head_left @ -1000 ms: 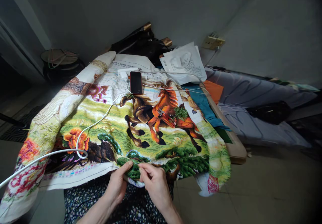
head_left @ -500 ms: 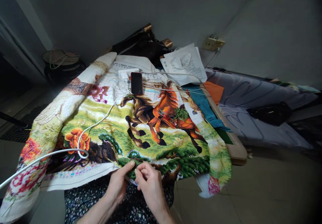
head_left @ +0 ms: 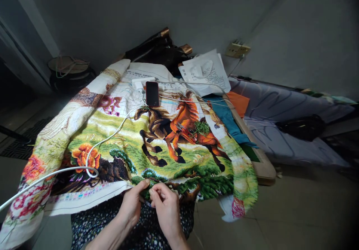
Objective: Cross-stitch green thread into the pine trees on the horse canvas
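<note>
A large cross-stitch canvas with horses, flowers and grass spreads before me, its two sides rolled up. My left hand grips the near edge, thumb on top and the fingers out of sight beneath. Just to its right, my right hand is closed in a pinch over the dark green stitching; whatever lies between the fingertips is too small to make out. On the orange horse rest a pair of red-handled scissors and a tangle of green thread.
A phone lies on the canvas near a white power strip. One white cable loops across the left half. Behind are a white packet and a black bag. A stool stands at the left.
My right hand has shifted very slightly left along the near edge, still pinched. The left hand keeps its grip, and the other things stay where they were.
</note>
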`<control>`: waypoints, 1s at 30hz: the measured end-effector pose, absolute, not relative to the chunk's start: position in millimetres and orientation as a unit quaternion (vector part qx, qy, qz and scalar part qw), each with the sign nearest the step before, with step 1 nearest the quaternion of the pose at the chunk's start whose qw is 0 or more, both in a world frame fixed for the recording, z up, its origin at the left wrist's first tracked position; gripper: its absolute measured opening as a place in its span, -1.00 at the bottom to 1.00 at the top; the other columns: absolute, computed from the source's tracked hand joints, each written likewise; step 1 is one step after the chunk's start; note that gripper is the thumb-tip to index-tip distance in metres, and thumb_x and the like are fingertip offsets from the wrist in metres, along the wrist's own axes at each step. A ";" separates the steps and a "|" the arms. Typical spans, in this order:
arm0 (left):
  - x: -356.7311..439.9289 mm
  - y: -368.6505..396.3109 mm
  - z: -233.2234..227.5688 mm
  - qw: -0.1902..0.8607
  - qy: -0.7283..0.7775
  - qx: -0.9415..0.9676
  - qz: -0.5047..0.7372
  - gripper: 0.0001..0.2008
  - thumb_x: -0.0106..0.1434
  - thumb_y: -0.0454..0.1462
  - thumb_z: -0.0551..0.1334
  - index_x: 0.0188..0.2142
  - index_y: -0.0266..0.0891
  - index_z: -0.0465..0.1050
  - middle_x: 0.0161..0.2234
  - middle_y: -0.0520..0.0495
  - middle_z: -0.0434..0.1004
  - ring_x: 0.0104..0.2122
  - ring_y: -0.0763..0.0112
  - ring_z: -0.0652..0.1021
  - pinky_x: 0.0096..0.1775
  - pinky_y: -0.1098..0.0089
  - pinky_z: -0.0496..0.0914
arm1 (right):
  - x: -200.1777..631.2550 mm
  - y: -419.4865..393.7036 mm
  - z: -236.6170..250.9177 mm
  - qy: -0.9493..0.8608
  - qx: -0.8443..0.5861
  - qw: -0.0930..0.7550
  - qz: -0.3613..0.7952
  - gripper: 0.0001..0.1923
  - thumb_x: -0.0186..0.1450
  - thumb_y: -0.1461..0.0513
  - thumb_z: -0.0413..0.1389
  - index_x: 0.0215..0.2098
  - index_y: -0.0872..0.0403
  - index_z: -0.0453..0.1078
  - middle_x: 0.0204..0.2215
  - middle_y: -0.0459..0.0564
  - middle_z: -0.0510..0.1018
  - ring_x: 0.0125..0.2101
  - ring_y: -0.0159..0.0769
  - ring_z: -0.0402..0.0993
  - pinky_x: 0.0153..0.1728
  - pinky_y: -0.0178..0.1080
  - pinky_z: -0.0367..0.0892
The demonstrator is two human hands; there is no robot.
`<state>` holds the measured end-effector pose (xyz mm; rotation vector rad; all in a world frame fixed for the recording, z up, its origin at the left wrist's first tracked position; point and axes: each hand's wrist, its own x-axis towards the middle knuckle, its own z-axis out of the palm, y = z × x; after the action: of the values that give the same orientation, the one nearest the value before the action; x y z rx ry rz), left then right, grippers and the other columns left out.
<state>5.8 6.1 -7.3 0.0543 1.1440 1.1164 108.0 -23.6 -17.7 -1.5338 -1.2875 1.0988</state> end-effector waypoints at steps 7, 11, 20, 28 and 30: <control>6.3 6.6 -8.5 0.703 0.505 0.011 0.500 -0.65 -0.37 -0.24 0.50 -0.56 -0.38 0.51 -0.48 -0.05 0.46 -0.39 0.44 0.41 -0.29 0.44 0.31 | 103.4 -24.1 -26.4 -0.529 -0.609 0.453 0.380 -0.76 0.31 0.22 -0.01 -0.47 0.16 0.35 -0.63 -0.10 0.35 -0.61 -0.46 0.31 -0.53 -0.43 0.21; 5.7 6.5 -6.6 0.705 0.510 0.007 0.494 -0.65 -0.37 -0.26 0.50 -0.55 -0.39 0.51 -0.48 -0.05 0.45 -0.41 0.43 0.41 -0.33 0.42 0.30 | 101.2 -23.1 -25.1 -0.522 -0.618 0.455 0.372 -0.75 0.31 0.20 0.00 -0.46 0.17 0.36 -0.62 -0.07 0.37 -0.60 -0.44 0.33 -0.51 -0.41 0.23; 4.7 0.3 -10.5 0.727 0.461 0.032 0.508 -0.67 -0.18 -0.25 0.48 -0.42 -0.41 0.54 -0.36 -0.12 0.51 -0.32 0.37 0.46 -0.21 0.39 0.34 | 106.5 -11.0 -5.0 -0.533 -0.626 0.429 0.373 -0.77 0.31 0.17 -0.01 -0.19 0.15 0.36 -0.55 -0.06 0.46 -0.56 -0.38 0.41 -0.47 -0.37 0.29; 3.6 -0.6 -7.9 0.741 0.445 0.024 0.502 -0.65 -0.07 -0.28 0.44 -0.29 -0.46 0.52 -0.23 -0.21 0.52 -0.23 0.25 0.50 -0.08 0.27 0.37 | 125.2 3.1 22.4 -0.574 -0.592 0.413 0.387 -0.74 0.38 0.14 -0.10 -0.35 0.15 0.25 -0.47 -0.02 0.43 -0.59 -0.43 0.38 -0.54 -0.39 0.25; 3.6 -0.5 -5.2 0.738 0.444 0.015 0.507 -0.64 -0.06 -0.30 0.43 -0.25 -0.45 0.52 -0.18 -0.22 0.52 -0.15 0.20 0.50 -0.02 0.25 0.35 | 134.2 6.6 30.3 -0.457 -0.528 0.529 0.482 -0.72 0.38 0.06 -0.07 -0.29 0.13 0.16 -0.37 0.00 0.44 -0.61 -0.45 0.38 -0.59 -0.37 0.28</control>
<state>3.6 -0.5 -5.2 0.0340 0.9748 1.1134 134.2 6.6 30.3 -1.2607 -1.0923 1.1503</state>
